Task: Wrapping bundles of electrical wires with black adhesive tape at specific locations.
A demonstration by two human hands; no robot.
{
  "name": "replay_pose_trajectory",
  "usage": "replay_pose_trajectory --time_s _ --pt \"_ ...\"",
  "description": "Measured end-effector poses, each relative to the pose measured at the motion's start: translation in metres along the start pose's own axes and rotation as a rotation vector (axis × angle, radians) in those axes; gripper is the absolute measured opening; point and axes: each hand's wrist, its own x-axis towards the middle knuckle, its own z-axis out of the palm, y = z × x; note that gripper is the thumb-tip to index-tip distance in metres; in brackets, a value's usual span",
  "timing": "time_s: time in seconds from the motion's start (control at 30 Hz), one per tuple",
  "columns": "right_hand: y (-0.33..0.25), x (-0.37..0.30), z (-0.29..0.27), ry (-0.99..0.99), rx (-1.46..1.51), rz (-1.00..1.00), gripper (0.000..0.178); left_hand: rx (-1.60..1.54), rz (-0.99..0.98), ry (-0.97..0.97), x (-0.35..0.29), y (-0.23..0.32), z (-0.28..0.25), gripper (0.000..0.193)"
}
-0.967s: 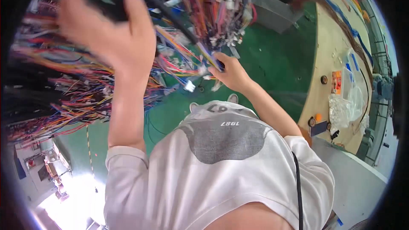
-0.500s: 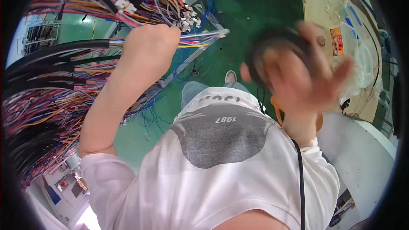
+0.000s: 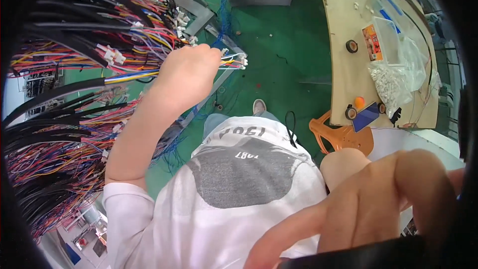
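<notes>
Cable (image 3: 74, 88), black-sheathed, at left; its loose wires (image 3: 132, 76) run into my left grip (image 3: 191, 72), fist closed around them, white connectors (image 3: 243, 62) poking out just beyond. My right grip (image 3: 373, 204) close to camera, lower right, fingers bent, above a dark thing (image 3: 358, 258) at the bottom edge; can't tell if I'm holding it. More wire bundles (image 3: 64, 164) near my left forearm. Table (image 3: 343, 84) at right, 1 orange stool (image 3: 359, 140) beside it.
</notes>
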Motion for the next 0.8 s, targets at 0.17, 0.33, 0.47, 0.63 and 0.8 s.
replay_pose_trajectory --time_s 0.17,0.33,0.47,0.63,0.8 --pt "-0.041 -0.025 -0.032 0.071 -0.089 -0.090 0.022 -0.100 -0.029 0.059 0.003 0.004 -0.001 0.007" --pt "-0.033 -0.031 -0.069 0.166 -0.114 -0.180 0.025 -0.386 -0.151 0.018 0.007 0.012 -0.016 0.019" --pt "0.003 0.027 -0.072 0.228 -0.162 -0.260 0.028 -0.976 -0.258 0.093 -0.017 0.003 -0.004 0.023" --pt "0.039 0.049 -0.120 0.743 -0.877 -0.335 0.036 -1.038 -0.341 0.128 -0.040 0.019 -0.003 0.017" --pt "0.049 0.073 -0.112 0.711 -0.669 -0.174 0.032 -1.003 -0.247 0.191 -0.052 0.019 0.000 0.019"
